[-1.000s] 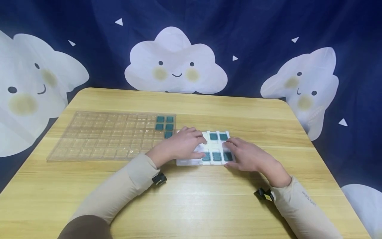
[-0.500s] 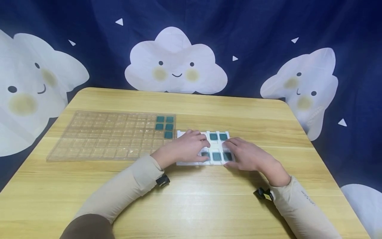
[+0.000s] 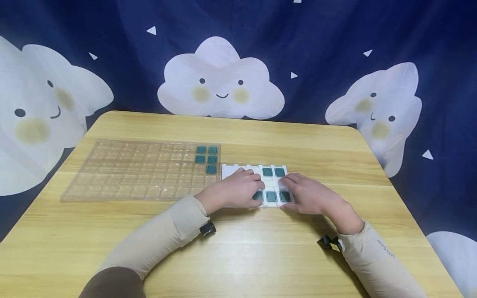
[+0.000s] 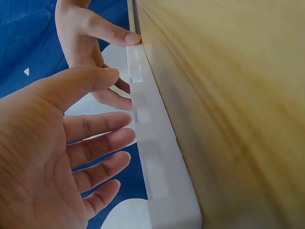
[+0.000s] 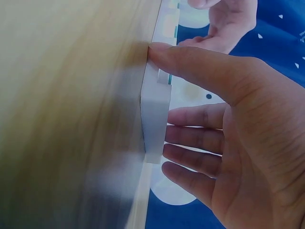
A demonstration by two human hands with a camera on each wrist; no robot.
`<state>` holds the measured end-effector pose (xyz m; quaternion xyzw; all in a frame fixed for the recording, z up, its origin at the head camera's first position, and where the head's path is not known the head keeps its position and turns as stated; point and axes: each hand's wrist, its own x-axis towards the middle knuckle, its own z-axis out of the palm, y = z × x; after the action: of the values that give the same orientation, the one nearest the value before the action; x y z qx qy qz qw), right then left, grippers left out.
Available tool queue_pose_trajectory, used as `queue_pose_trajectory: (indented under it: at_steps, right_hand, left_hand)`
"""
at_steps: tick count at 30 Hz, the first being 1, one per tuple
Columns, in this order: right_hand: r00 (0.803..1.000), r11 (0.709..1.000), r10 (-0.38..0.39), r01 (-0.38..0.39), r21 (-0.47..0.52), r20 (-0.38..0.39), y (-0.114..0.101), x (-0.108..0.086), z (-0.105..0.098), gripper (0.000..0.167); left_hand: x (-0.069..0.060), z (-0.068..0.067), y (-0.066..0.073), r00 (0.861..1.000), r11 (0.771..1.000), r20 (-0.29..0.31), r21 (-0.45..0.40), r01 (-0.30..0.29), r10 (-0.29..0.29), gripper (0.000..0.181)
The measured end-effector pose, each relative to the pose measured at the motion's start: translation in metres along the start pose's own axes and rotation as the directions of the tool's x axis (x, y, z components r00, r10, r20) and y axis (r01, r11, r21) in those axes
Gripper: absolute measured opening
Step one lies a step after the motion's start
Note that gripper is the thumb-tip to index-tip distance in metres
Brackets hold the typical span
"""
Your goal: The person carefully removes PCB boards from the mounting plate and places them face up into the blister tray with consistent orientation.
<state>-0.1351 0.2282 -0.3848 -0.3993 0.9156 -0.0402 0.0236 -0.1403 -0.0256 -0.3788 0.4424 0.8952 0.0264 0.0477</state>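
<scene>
- Five flat teal squares (image 3: 213, 150) I see in one clear tray (image 3: 141, 165), five in one white tray (image 3: 228, 170)
- Left hand (image 3: 242, 188): fingers loosely extended
- Right hand (image 3: 313, 194): fingers extended, thumb touching white tray

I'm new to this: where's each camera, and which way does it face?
Head-worn: faces forward and down at clear tray, white tray; left hand, right hand, sleeves show.
Left-wrist-worn: faces white tray's side; left hand near, right beyond.
Right-wrist-worn: faces white tray's end; right hand near, left beyond.
Wrist views share white tray, both hands.
</scene>
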Motion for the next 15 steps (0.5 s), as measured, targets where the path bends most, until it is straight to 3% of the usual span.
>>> queue_pose_trajectory:
  at_steps: [15]
  right_hand:
    - [1.000, 1.000, -0.003, 0.003, 0.008, -0.015, 0.0010, -0.0009, 0.0016, 0.074]
  left_hand:
    - [0.0010, 0.0015, 0.0050, 1.000, 1.000, 0.016, 0.006, 0.008, -0.008, 0.045]
